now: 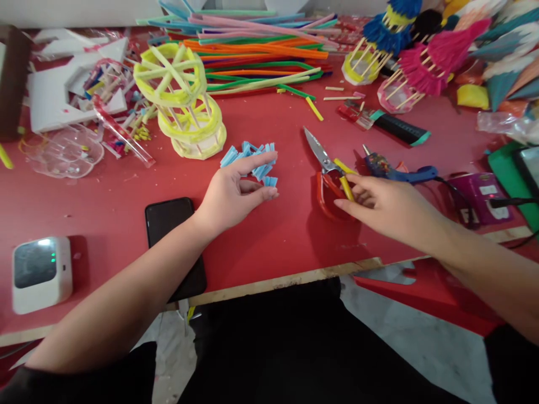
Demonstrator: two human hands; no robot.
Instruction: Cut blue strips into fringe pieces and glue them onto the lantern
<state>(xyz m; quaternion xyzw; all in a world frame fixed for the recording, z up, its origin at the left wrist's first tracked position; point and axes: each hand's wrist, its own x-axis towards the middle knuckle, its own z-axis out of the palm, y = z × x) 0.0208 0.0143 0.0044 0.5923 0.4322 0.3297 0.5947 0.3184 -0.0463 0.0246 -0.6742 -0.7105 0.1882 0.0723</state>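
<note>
A pair of scissors (320, 152) with silver blades and red and yellow handle parts points away to the upper left. My right hand (377, 205) is closed at the yellow part of the handles, fingers curled and thumb by the red loop. A small heap of short light-blue pieces (263, 170) lies on the red table. My left hand (229, 193) is over its near edge, index finger stretched out and thumb apart, with nothing visibly gripped. Behind it stands a yellow round frame (168, 78) on thin sticks.
Coloured fuzzy strips (261, 50) lie across the back. A cutter knife (400, 128) and a blue glue gun (404, 173) lie to the right. A phone (168, 219) is under my left forearm, and a white device (42, 275) sits at the left. Pink (425, 67) and blue (387, 36) models stand at the back right.
</note>
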